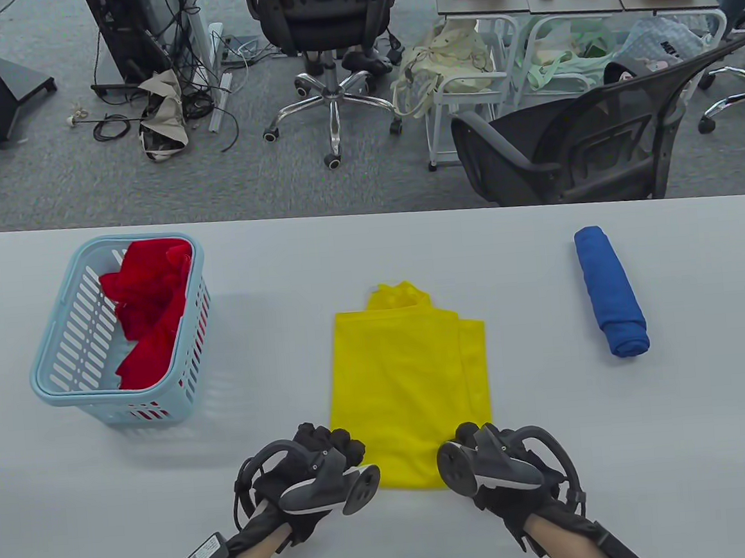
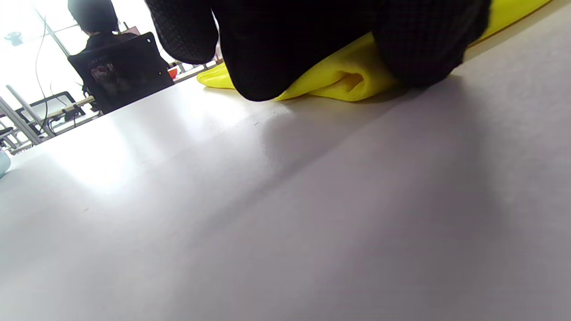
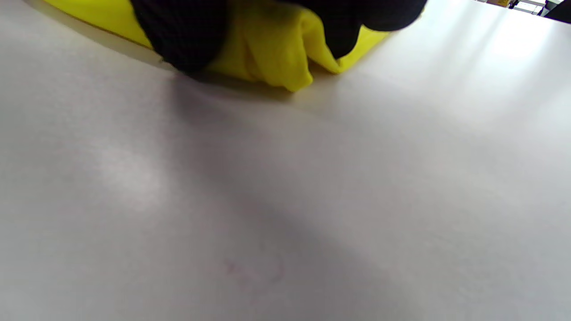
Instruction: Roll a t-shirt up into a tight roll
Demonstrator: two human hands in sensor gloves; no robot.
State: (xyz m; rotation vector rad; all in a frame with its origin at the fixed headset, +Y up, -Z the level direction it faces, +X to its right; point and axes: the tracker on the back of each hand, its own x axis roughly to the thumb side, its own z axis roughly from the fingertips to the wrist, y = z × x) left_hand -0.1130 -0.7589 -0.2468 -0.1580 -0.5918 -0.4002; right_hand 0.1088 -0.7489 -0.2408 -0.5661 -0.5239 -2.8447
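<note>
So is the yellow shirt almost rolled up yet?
Not yet. The yellow t-shirt is already folded into a strip. Left hand and right hand grip its near edge, curling the first turn. Almost the whole length remains flat. The blue roll looks finished.

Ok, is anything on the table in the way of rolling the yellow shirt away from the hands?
Nothing visible. Both hands, left hand and right hand, grip the yellow t-shirt's near hem; the basket and blue roll lie off to either side.
</note>
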